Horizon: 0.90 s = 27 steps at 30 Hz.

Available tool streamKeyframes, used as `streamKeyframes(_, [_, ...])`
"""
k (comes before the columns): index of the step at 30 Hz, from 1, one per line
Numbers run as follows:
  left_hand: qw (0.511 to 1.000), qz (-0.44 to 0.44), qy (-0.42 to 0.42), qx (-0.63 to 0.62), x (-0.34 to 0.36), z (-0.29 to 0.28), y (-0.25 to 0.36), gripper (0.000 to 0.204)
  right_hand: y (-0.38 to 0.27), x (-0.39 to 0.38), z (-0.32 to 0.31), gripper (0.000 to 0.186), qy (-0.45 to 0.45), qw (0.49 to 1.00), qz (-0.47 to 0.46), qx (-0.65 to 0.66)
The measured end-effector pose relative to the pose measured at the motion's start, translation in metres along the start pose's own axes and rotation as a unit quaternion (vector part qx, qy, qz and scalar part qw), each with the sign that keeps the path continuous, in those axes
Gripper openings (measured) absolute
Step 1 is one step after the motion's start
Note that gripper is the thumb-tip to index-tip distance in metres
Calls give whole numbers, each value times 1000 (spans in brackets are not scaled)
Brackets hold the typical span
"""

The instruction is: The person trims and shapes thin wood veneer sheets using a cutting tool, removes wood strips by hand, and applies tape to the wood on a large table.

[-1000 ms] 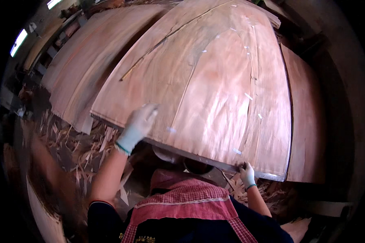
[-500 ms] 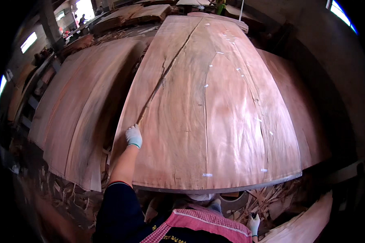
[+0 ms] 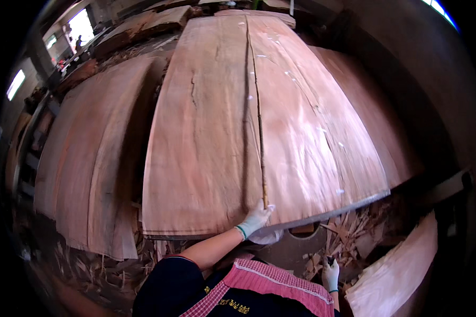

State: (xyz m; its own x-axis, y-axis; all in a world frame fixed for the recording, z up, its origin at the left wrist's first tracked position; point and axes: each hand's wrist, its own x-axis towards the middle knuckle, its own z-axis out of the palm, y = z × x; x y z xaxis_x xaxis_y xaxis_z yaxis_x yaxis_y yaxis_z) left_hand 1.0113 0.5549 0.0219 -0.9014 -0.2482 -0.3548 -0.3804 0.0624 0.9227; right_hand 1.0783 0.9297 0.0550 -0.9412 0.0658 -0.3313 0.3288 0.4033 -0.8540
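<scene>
My left hand (image 3: 255,218), in a white glove with a green cuff, is closed round the near end of a long thin stick (image 3: 259,132). The stick runs lengthwise over a broad stack of pinkish-brown wood veneer sheets (image 3: 195,169), its far tip near the stack's far edge. A shadow lies beside it, so part of it appears raised off the wood. Low at the right, beside my pink checked apron, my gloved right hand (image 3: 331,277) is closed on a small dark object (image 3: 330,260) whose kind I cannot make out.
More veneer stacks stand at the left (image 3: 84,158) and right (image 3: 365,111). Wood scraps (image 3: 349,230) litter the floor by the near edge, and a loose veneer sheet (image 3: 394,272) leans at the lower right. Small white tape pieces (image 3: 340,192) dot the top sheet.
My left hand has swung right along the stack's near edge with the stick, which now lies nearly straight instead of slanting. My right hand stays low, closed on the dark object.
</scene>
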Motion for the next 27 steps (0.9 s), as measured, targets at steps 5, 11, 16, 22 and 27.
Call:
streamKeyframes(5, [950, 191, -224, 100, -24, 59, 29, 28, 48, -48, -46, 36, 35, 986, 60, -150])
streamKeyframes(11, [943, -21, -329, 42, -72, 174, 45, 26, 169, -120, -111, 36, 179, 961, 164, -131])
streamKeyframes(16, [839, -112, -522, 106, -143, 296, 1, 28, 227, -209, -152, 21, 350, 920, 153, -92])
streamKeyframes(22, [760, -55, -624, 171, -197, 475, -52, 26, 252, -294, -182, 23, 401, 882, 238, -63])
streamKeyframes(27, [764, 143, -572, 262, -202, 615, -107, 40, 270, -390, -161, 30, 422, 822, 373, 82])
